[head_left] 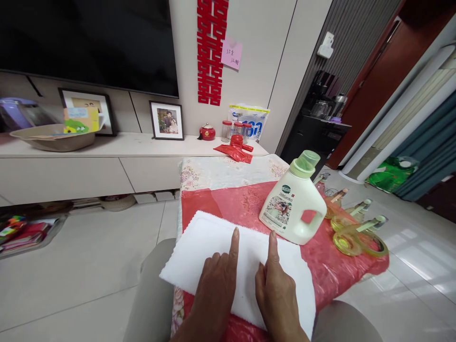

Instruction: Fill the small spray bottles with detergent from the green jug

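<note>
A white cloth (210, 237) lies spread on a small table covered in red plastic (242, 202). My left hand (217, 285) rests on the cloth with its index finger stretched out and the other fingers curled under. My right hand (276, 289) sits beside it in the same pose, index finger pointing forward on the cloth. Neither hand holds anything. A pale green detergent bottle (294, 204) with a handle stands upright just beyond my right hand, at the cloth's far right corner.
Several yellow-green spray bottles (356, 228) lie at the table's right edge. A cream cabinet (117, 147) along the wall carries framed photos, a basin, jars and red bags. My knees show under the table; tiled floor lies on both sides.
</note>
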`<action>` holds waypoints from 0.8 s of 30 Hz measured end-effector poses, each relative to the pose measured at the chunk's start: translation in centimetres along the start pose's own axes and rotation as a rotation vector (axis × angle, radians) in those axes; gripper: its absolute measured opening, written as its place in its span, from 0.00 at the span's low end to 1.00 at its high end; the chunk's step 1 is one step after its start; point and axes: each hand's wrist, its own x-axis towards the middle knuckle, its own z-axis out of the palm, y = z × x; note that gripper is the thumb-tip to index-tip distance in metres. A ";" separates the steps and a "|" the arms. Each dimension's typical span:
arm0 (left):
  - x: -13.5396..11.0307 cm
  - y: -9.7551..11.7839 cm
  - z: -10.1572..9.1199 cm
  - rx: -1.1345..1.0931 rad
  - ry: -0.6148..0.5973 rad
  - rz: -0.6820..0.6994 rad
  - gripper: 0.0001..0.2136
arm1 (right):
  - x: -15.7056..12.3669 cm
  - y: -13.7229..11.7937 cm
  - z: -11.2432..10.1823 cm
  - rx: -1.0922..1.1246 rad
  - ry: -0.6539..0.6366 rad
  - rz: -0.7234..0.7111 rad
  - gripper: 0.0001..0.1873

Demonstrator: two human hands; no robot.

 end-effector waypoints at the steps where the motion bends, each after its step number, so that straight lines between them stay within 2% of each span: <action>1: 0.0 0.0 -0.1 -0.014 0.000 -0.001 0.40 | 0.0 0.0 0.0 0.001 -0.005 0.002 0.41; 9: 0.0 -0.1 0.5 -0.033 0.050 -0.015 0.41 | -0.2 0.2 0.4 0.023 0.035 0.012 0.39; 15: 0.2 0.9 -0.5 0.006 0.046 -0.077 0.41 | -0.1 0.2 0.4 0.076 0.044 0.001 0.40; 24: 0.2 1.0 -0.2 0.092 0.078 -0.049 0.38 | -0.3 0.2 0.2 0.065 0.023 0.010 0.42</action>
